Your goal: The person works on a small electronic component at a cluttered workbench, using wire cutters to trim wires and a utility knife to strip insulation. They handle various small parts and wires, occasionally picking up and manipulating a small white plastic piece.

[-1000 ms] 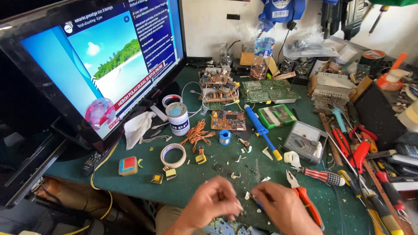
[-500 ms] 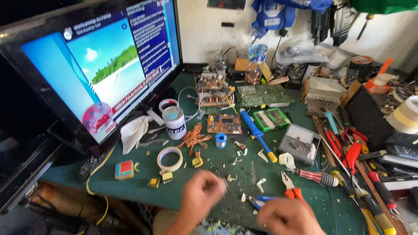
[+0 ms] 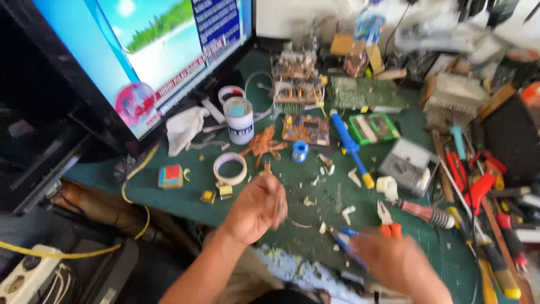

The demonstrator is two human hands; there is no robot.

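Green mat | left hand fingers pinch thin wire | right hand grips blue tool

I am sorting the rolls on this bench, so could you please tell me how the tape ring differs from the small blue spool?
The tape ring is cream and wider, with a large open centre; the small blue spool is blue, smaller, with a narrow hole. The ring sits nearer the left hand, the spool farther back beside the brown circuit board. Both lie flat on the green mat.

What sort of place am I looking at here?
Most likely an electronics repair bench: bare circuit boards lie on the green work mat, a switched-on screen stands at the left, and screwdrivers and pliers crowd the right side.
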